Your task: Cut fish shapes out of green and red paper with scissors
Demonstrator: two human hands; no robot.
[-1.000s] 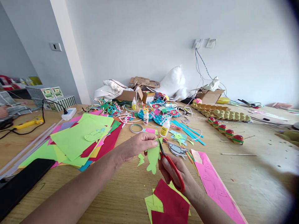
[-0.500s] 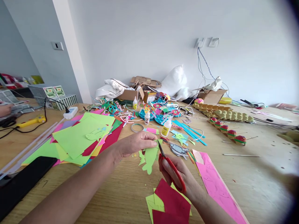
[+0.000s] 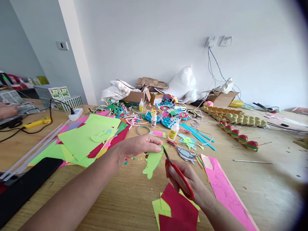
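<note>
Over the middle of the worktop (image 3: 113,195), the person's left hand (image 3: 141,146) pinches a green paper fish (image 3: 153,163) near its upper end, thumb on top. The right hand (image 3: 189,173) is wrapped around red-handled scissors (image 3: 181,175), their tips at the fish's upper right edge, by the left thumb. So both grips are occupied: one on paper, one on handles.

The change of the last second is a turn. The fish's tail, which pointed almost straight toward the person, has swung to the left, while both hands have kept nearly the same places. Green scrap that showed left of the fish is now mostly hidden, and more confetti (image 3: 134,159) shows by the left hand. The view itself has drifted a little left.

The turn looks like a way of feeding the edge to the blades, with the left hand steering. The tail end looks already shaped; the part beside the thumb seems to be where the cutting is. Whether the blades are parted cannot be told.
</note>
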